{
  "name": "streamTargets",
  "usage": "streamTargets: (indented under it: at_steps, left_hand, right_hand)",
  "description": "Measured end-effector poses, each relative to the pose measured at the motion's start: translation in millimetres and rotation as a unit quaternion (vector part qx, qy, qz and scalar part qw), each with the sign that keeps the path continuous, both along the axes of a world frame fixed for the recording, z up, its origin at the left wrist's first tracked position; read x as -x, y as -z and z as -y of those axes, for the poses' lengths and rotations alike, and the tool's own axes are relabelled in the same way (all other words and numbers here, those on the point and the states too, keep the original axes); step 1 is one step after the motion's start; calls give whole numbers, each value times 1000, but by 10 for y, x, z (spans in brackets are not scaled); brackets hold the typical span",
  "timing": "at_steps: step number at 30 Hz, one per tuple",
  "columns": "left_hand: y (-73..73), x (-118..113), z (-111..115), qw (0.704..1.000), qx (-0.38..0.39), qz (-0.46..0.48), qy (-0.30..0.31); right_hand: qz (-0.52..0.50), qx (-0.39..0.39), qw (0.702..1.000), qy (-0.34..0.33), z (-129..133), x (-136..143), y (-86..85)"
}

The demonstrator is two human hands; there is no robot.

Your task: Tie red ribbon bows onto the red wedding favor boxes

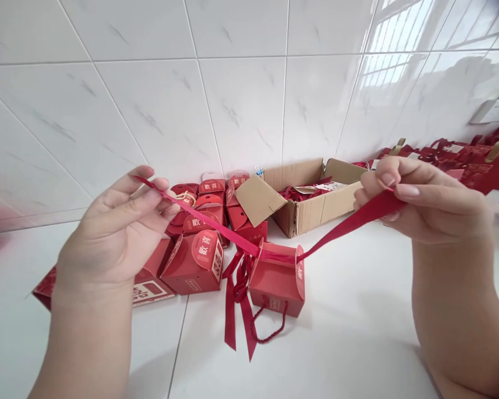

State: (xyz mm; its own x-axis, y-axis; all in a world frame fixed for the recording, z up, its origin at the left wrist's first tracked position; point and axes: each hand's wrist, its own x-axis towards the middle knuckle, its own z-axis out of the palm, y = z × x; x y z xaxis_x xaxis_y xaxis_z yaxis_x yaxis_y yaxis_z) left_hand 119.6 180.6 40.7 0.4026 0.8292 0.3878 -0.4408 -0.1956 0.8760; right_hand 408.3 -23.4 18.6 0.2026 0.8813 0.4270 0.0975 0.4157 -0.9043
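Observation:
A small red gift box (276,280) with a twisted cord handle stands on the white surface between my hands. A red ribbon (216,224) runs across its top between the two upright flaps. My left hand (118,224) pinches one end of the ribbon, up and to the left of the box. My right hand (424,202) grips the other end, up and to the right, and both lengths are stretched out. Beside the box, at its left, hangs a red ribbon bow (242,282) with two loose tails.
Several red gift boxes (193,263) crowd behind and to the left. An opened cardboard box (316,213) holding red ribbons stands by the tiled wall (241,100). More red bags (478,169) line the far right.

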Motion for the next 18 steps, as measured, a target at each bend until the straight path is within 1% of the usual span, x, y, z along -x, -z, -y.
streamTargets:
  at_steps: [2,5,7,8,11,13,16,18]
  left_hand:
    - [-23,-59,23,1000,-22,-2,-4]
    - [-96,-183,117,991,-126,-8,-38]
    - [-155,-282,234,978,-197,-7,-67]
    - [-182,-332,304,973,-217,-8,-80]
    - [-227,-454,503,967,-233,-4,-108]
    - [-221,-505,577,966,-229,3,-119]
    - [-179,-552,566,959,-242,29,-141]
    - [-148,-578,515,946,-258,72,-181]
  right_hand:
    - [-41,20,999,1,-64,52,-10]
    - [-78,73,994,35,-134,89,-23]
    - [-91,86,990,57,-170,79,-11]
    - [-91,86,990,68,-188,69,4]
    - [-53,93,991,84,-252,49,75]
    - [-36,91,992,80,-297,58,123]
    - [-64,50,994,69,-358,102,153]
    - [-73,18,993,89,-391,144,135]
